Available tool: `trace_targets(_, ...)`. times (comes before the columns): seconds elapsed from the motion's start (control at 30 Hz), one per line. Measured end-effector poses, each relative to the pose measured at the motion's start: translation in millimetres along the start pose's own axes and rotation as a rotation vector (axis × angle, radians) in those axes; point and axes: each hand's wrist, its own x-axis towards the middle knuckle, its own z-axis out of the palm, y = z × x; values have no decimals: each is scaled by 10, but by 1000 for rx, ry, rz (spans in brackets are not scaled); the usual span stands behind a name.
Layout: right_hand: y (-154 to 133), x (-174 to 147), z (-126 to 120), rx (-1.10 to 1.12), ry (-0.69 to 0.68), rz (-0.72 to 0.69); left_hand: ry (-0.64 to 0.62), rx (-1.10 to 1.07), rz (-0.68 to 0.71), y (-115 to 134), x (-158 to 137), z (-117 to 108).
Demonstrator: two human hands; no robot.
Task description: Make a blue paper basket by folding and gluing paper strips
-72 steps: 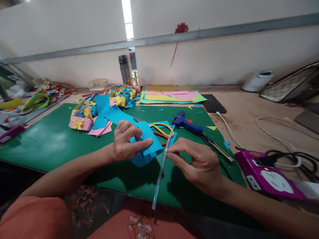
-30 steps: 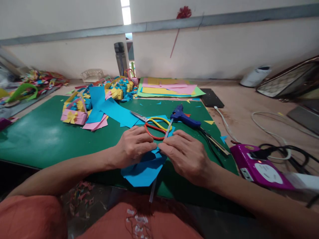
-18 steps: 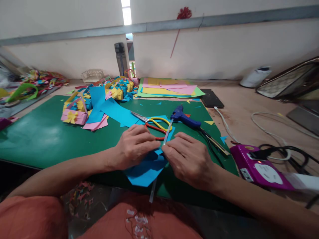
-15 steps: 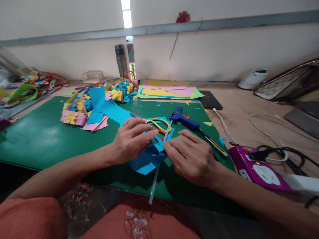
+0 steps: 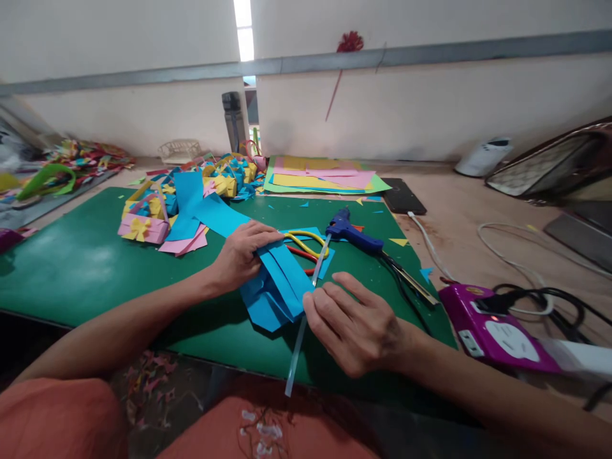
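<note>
Head view: left hand (image 5: 243, 256), fingers clamped on folded blue paper (image 5: 294, 274); right hand (image 5: 352, 322), fingers pinching its corner. Best creased evenly, square.

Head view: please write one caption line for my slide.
Left hand and right hand hold folded blue paper near a blue glue gun.

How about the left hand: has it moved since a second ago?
Yes: the left hand has shifted up-left in view against the scissors, now hiding their blades.
</note>
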Motion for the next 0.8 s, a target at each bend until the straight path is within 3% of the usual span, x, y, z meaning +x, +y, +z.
trace_targets(0.57, 10, 0, 3, -23, -20, 8, 44, -28, -70, -12, -1, 1)
trace_targets(0.8, 1, -7, 12, 6, -16, -18, 11, -252, -366, 79, 31, -19)
